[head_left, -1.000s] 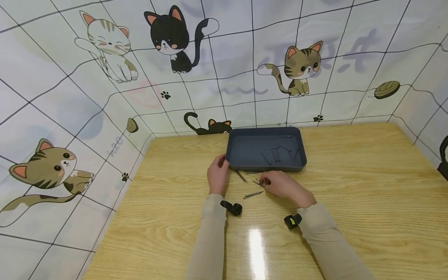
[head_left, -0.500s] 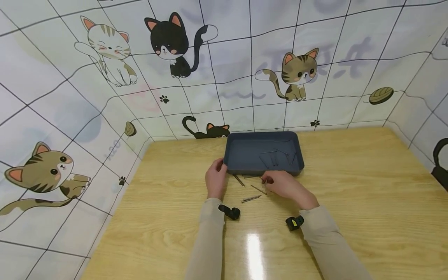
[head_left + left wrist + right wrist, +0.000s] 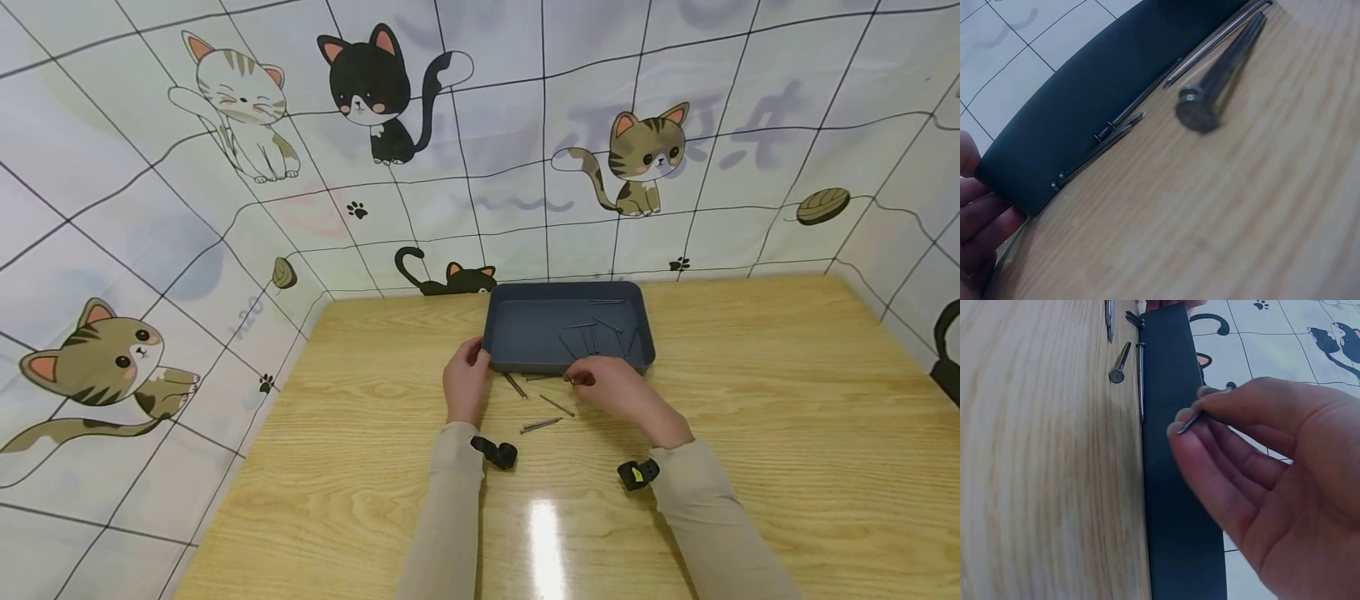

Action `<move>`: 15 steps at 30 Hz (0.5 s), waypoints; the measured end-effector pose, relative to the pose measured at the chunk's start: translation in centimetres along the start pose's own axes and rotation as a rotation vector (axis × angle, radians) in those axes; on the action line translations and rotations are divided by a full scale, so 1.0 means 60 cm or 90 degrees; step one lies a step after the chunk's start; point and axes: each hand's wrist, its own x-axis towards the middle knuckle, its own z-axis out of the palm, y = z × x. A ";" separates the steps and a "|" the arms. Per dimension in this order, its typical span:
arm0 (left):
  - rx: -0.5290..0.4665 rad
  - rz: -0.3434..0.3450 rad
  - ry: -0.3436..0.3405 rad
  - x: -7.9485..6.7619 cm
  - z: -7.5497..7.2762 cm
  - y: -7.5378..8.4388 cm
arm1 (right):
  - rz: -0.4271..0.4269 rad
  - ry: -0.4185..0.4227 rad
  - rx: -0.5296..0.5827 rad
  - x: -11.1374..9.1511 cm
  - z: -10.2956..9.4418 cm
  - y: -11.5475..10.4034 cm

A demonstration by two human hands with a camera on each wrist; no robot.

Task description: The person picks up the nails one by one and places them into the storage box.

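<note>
A dark blue-grey rectangular tray stands at the back of the wooden table, with several nails lying in its right half. My left hand grips the tray's near left corner, fingers against its wall in the left wrist view. Over the front rim, my right hand pinches a nail between thumb and fingertips, its point and head sticking out. Several more nails lie on the table before the tray: one slanting nail, a close pair nearer me, and others along the front wall.
A wall sheet printed with cartoon cats and grid lines rises right behind the tray and along the left side. At the far right edge of the head view is a black looped object. Light glares off the table in front.
My right hand has taken up a nail from the table and raised it toward the tray's front rim. My left hand stays at the tray's corner.
</note>
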 end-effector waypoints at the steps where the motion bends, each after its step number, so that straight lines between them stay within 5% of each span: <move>1: -0.001 -0.001 -0.001 0.000 0.000 0.000 | 0.003 0.008 0.010 0.000 0.001 0.001; 15: -0.013 -0.012 -0.011 0.000 -0.002 -0.001 | 0.033 0.079 0.098 0.009 0.007 0.006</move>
